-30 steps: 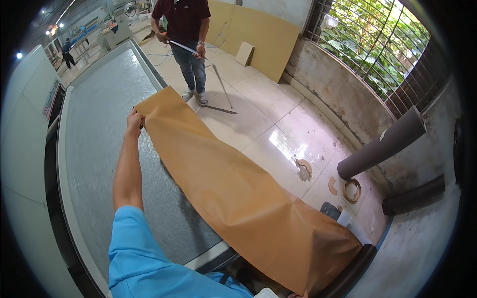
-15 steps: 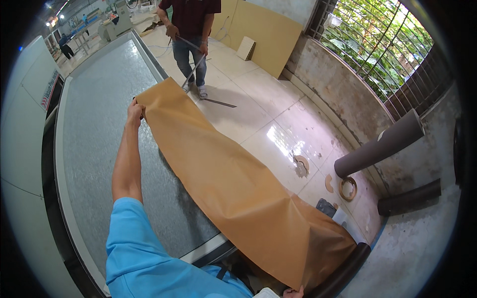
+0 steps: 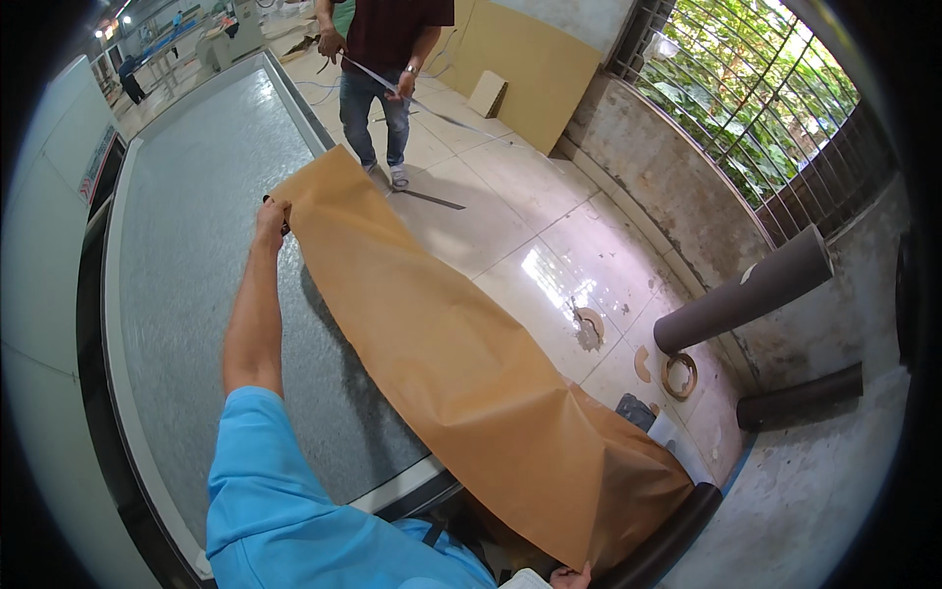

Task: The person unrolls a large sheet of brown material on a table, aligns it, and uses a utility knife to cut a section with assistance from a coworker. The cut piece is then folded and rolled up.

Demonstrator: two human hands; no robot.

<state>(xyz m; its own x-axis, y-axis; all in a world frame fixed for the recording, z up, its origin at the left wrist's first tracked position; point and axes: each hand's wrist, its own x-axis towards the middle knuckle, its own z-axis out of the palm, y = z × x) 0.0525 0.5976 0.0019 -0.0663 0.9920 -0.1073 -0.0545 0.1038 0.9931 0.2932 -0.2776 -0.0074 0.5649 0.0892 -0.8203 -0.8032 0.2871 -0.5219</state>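
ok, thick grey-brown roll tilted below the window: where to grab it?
Probably around mid-length on the roll, coming from the tiled floor side: it's a slanted cylinder, lower end on the floor, upper end by the wall, middle exposed.

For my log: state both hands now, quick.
Left hand: closed, holding the far left corner of the tan flexible sheet.
Right hand: closed, pinching its near edge.

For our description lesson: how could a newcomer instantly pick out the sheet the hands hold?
Find the long grey table. Along its right side, the sheet slants from the left hand down to the right hand at the picture's bottom. Unlike the dark rolls by the wall, it is tan, spread out and creased.
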